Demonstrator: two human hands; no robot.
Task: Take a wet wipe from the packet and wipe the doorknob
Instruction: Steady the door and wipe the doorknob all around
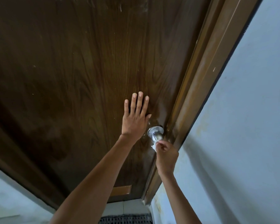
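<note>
A silver round doorknob (156,134) juts from the right edge of a dark brown wooden door (81,75). My right hand (166,155) is closed around a white wet wipe (154,145), pressing it against the outer end of the knob. Only a small crumpled bit of the wipe shows between my fingers and the knob. My left hand (135,118) lies flat on the door just left of the knob, fingers spread and pointing up. The wipe packet is not in view.
A lighter brown door frame (205,75) runs along the door's right side, with a pale blue wall (249,126) beyond it. At the bottom, a dark woven mat (125,219) lies on the floor below the door.
</note>
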